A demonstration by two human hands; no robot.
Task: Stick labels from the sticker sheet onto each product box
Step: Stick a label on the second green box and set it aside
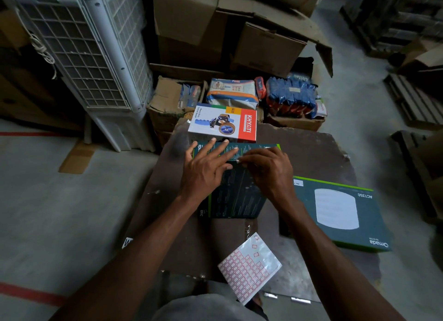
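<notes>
A dark green product box (236,196) lies in the middle of the brown table (318,153). My left hand (206,167) lies flat on its far left part with fingers spread. My right hand (266,169) rests on the box beside it, fingertips pinching or pressing a small white label (239,161) near the box's top face. A sticker sheet (249,266) with red-bordered labels lies at the near table edge. A second green box (335,213), with a small label (298,183) at its far left corner, lies to the right. A white and red tape-dispenser box (223,124) stands behind.
A white air cooler (91,57) stands at the far left. Cardboard cartons (227,33) are piled behind the table, with packaged goods (290,97) in open cartons. Wooden pallets (412,100) lie on the right. Red tape lines (31,293) mark the grey floor.
</notes>
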